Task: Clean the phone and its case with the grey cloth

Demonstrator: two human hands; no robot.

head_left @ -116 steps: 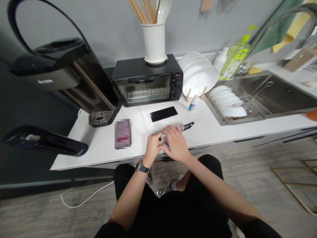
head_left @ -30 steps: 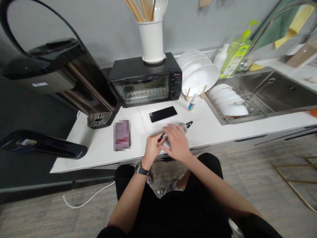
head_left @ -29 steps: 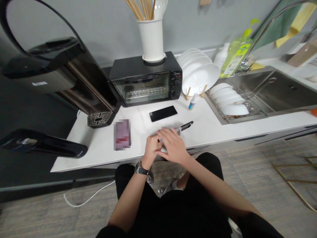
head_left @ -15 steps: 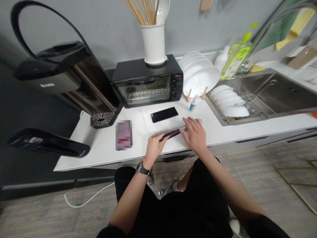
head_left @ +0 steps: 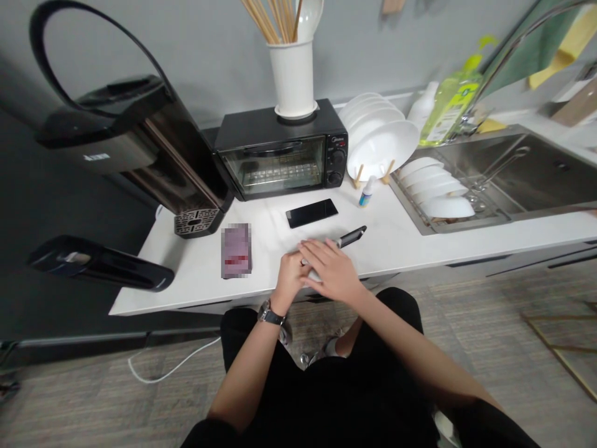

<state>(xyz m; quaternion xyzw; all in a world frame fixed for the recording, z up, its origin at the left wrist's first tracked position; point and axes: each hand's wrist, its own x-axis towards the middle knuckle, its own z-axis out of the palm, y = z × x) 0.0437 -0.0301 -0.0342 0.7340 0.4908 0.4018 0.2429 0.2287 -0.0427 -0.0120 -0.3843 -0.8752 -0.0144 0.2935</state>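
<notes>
A slim object with a black handle (head_left: pixel 353 237) lies across my hands just above the counter's front edge, its handle pointing right. Its pale part runs under my fingers and is mostly hidden. My left hand (head_left: pixel 291 274), with a watch on the wrist, is closed around the pale end. Over it and the object rests my right hand (head_left: pixel 333 267), its fingers stretched out flat and covering my left fingertips. Behind them a black phone (head_left: pixel 312 213) lies flat. To the left is a blurred purplish packet (head_left: pixel 237 251), and a small spray bottle (head_left: pixel 366 192) stands behind to the right.
A toaster oven (head_left: pixel 280 155) bears a white utensil holder (head_left: pixel 293 78). At the left stand a black dispenser (head_left: pixel 153 149) and a dark cylindrical object (head_left: pixel 102 262). White plates (head_left: pixel 382 149), bowls (head_left: pixel 448 206), a soap bottle (head_left: pixel 450 106) and a sink (head_left: pixel 541 174) are at the right.
The object has been turned round: its black part, earlier in my left hand, now points right. My right hand has moved left onto my left hand. The view has shifted slightly.
</notes>
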